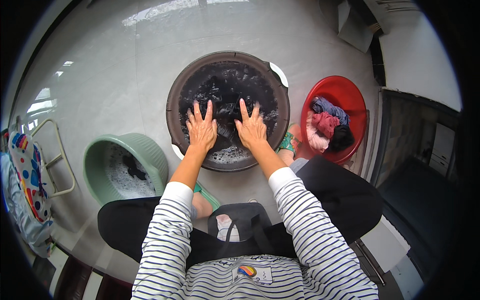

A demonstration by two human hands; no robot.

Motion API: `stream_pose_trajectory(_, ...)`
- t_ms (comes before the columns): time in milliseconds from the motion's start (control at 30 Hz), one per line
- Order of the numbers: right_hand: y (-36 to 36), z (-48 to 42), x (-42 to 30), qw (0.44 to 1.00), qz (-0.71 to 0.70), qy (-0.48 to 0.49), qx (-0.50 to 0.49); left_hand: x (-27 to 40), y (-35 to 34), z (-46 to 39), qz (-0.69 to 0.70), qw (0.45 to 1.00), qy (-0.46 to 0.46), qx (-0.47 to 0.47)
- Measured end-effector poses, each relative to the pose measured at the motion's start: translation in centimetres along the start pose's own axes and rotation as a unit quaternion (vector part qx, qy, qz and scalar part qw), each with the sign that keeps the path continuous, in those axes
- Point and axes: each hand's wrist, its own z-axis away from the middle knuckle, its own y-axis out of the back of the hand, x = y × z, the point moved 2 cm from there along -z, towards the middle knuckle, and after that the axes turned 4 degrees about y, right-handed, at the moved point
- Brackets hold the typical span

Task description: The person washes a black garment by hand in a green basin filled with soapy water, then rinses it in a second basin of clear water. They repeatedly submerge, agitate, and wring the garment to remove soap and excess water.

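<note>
A large brown basin (171, 112) with white grips stands on the floor before me, holding dark, sudsy water (232, 77). Black wet cloth (228, 109) shows at the surface between my hands. My left hand (201, 127) spreads its fingers over the left half, palm down, wet and touching the water. Mirroring it on the right, my right hand (251, 125) also lies palm down with its fingers apart. Neither hand visibly grips the cloth; what is under the palms is hidden.
Left of me stands a green tub (150, 150) with foamy water and a dark cloth. To the right, a red basin (352, 97) holds several wrung-out cloths (326, 123). A chair with a metal frame (62, 161) and patterned fabric stands at far left. My feet flank the brown basin.
</note>
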Motion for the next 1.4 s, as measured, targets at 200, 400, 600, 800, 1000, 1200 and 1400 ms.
stream_pose_trajectory(200,-2.6,-2.6,1.1,0.997,0.029,-0.023,-0.064,0.0,-2.9,-2.2,-0.044,0.993,0.055,-0.091)
stream_pose_trajectory(400,0.4,-5.6,-0.1,0.975,0.030,-0.073,-0.207,-1.2,-4.3,-4.7,-0.168,0.974,-0.045,-0.145)
stream_pose_trajectory(600,-0.2,-6.4,5.1,0.990,-0.046,-0.066,-0.118,0.4,0.9,-7.1,-0.014,0.975,0.096,-0.200)
stream_pose_trajectory(800,5.8,-3.0,5.4,0.983,-0.136,-0.118,-0.046,-2.7,3.5,-3.1,0.055,0.998,0.005,0.043)
stream_pose_trajectory(1000,12.7,-1.3,3.6,0.991,-0.129,-0.044,0.014,-1.9,11.9,-1.3,0.064,0.998,0.020,-0.001)
stream_pose_trajectory(1200,25.3,1.6,-2.7,0.993,-0.003,0.106,0.055,0.7,23.2,2.0,0.053,0.998,-0.030,0.025)
stream_pose_trajectory(1400,39.0,5.8,-8.6,0.926,0.063,0.287,0.238,4.2,37.8,5.6,0.315,0.944,-0.092,0.021)
